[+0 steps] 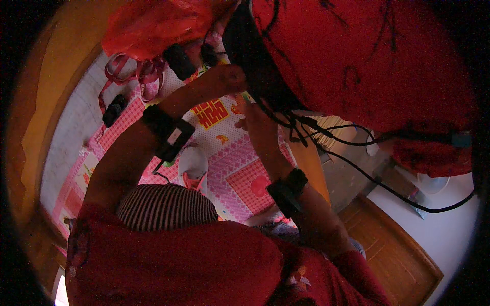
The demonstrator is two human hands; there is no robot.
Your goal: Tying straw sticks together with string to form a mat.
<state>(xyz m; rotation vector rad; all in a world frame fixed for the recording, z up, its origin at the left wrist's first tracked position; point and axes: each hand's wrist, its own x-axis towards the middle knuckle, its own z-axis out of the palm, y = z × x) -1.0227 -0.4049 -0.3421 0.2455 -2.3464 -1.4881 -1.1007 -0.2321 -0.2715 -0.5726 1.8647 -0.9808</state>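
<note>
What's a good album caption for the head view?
Left hand and right hand close together over a pink patterned cloth, crumpled red plastic beyond.

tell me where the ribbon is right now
In the head view, the ribbon lies looped at upper left, just below the red plastic bag and left of the left hand.

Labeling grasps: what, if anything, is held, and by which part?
Can't tell: left hand and right hand are near black-edged red fabric, any grip lost in shadow.

A dark red top [173,265], striped trousers [168,206] and black wrist straps [287,193] are worn.
</note>
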